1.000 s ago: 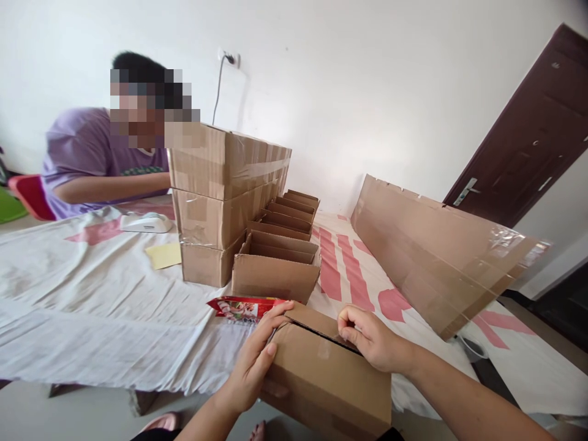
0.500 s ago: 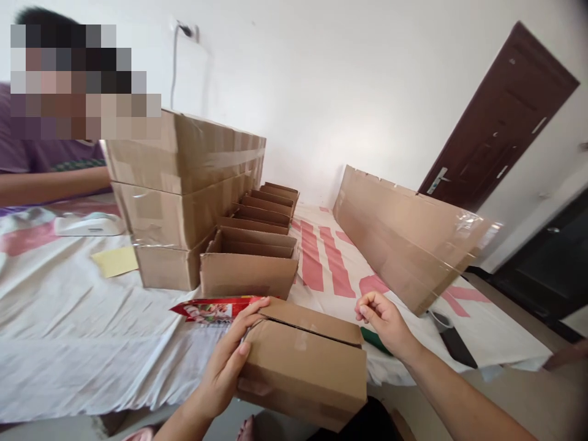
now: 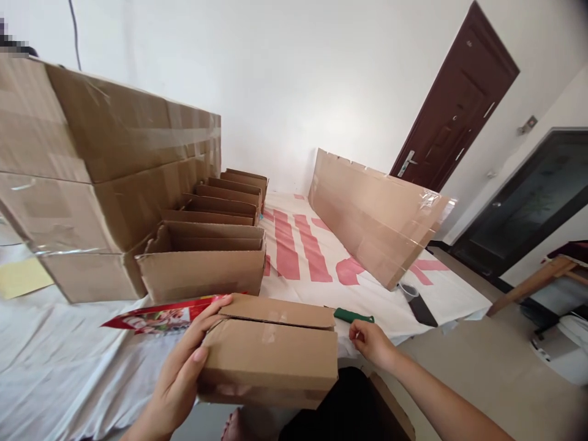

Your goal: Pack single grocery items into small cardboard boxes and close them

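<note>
A closed cardboard box (image 3: 271, 349) rests at the table's near edge, with a narrow gap between its top flaps and a bit of clear tape across them. My left hand (image 3: 181, 361) grips its left end, fingers on top and thumb along the near side. Just off the box's right end is my right hand (image 3: 370, 343), its fingers curled into a pinch; whatever may be between them is too small to make out. Beyond that hand lies a green handle (image 3: 353, 316) on the cloth. A red printed packet (image 3: 169, 317) lies behind the box, partly hidden by my left hand.
Taped boxes form a tall stack (image 3: 133, 141) at left, beside a row of open cartons (image 3: 202, 269). A large cardboard panel (image 3: 367, 214) stands at right. Near it are a tape roll (image 3: 408, 291) and a dark flat object (image 3: 422, 311). A patterned cloth (image 3: 303, 245) covers the table.
The view has swung right, taking the other person almost out of frame. My right hand has drawn nearer to me, baring the green handle. My left hand keeps its grip on the box.
</note>
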### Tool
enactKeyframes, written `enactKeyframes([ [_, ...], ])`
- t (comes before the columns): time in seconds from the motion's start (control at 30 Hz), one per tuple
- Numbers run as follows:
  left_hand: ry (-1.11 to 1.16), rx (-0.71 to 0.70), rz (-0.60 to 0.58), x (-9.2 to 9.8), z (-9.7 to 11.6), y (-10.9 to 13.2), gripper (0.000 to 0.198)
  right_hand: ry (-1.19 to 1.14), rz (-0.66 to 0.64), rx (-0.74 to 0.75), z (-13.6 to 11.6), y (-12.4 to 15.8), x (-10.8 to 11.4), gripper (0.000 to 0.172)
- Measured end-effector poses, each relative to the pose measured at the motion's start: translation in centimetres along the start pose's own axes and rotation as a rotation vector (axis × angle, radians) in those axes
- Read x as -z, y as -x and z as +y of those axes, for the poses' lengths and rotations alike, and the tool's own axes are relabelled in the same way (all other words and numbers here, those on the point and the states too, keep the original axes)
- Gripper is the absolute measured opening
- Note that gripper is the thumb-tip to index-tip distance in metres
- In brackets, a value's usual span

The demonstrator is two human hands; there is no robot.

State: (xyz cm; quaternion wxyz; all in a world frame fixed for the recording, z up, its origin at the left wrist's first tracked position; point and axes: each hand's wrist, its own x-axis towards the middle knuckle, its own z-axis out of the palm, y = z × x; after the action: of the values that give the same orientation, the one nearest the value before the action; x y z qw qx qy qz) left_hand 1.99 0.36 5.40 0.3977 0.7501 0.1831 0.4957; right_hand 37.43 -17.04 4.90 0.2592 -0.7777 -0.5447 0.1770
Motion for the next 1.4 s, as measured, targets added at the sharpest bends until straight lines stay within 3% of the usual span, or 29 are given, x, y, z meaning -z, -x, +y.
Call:
enactKeyframes([
  [0.23,-0.012,-0.007,-0.032,0.2,0.1,-0.2,0.037,0.139,0.106,0.01,1.5,1.4,-1.1,0.019],
  [0.43,-0.01,0.01,-0.033,0.2,-0.1,-0.1,0.038,0.354,0.173,0.18,2.1,1.9,-1.0,0.012],
  [0.8,0.048,0.042,0.045,-0.6,0.8,0.0,0.041,0.508,0.221,0.372,4.1,3.7,-2.6,0.029],
  [0.93,0.053,0.057,0.066,-0.7,0.9,0.0,0.044,0.427,0.283,0.433,4.8,4.3,-2.8,0.038],
  [1.13,0.062,0.041,0.063,-0.6,1.1,-0.2,0.039,0.127,0.362,0.348,4.0,4.6,-1.7,0.03],
  [1.23,0.058,0.026,0.054,-0.6,1.0,-0.2,0.039,0.01,0.339,0.341,3.3,4.6,-1.1,0.021],
  [1.4,0.053,0.039,0.034,-0.5,0.7,-0.2,0.041,-0.081,0.3,0.195,3.4,4.4,-1.3,0.017],
])
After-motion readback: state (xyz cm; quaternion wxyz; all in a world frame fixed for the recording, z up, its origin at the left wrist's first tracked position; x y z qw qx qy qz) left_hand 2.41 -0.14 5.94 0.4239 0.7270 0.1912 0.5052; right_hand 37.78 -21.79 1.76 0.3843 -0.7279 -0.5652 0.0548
